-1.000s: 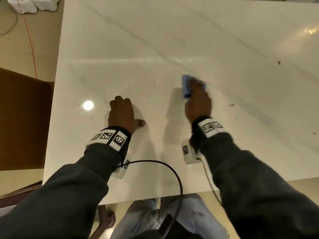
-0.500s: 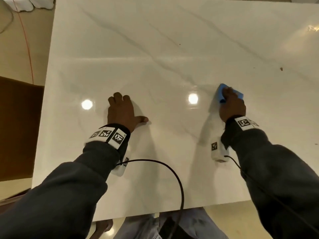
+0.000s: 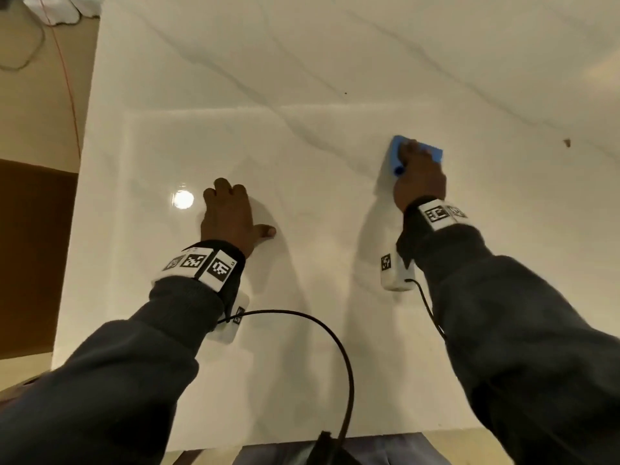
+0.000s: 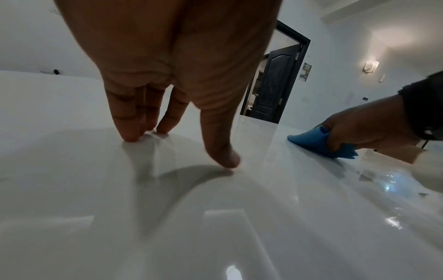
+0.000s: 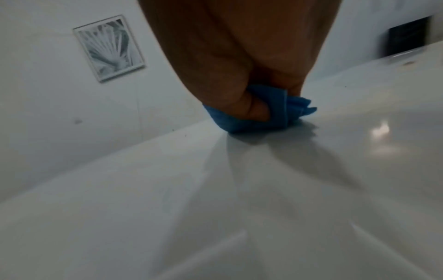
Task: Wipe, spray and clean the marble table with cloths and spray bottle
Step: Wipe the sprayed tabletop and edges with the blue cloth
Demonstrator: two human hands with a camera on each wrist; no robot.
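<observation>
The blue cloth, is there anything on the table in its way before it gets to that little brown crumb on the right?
Nothing visible. The right hand presses the folded blue cloth on the white marble table; the small brown crumb lies farther right, with only bare marble between them. The left hand rests on the other side.

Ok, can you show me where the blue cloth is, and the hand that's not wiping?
blue cloth (image 3: 396,152), head view, on its left edge beside the fingers.
left hand (image 3: 228,219), head view, on the back of the hand, fingers touching the table.
</observation>
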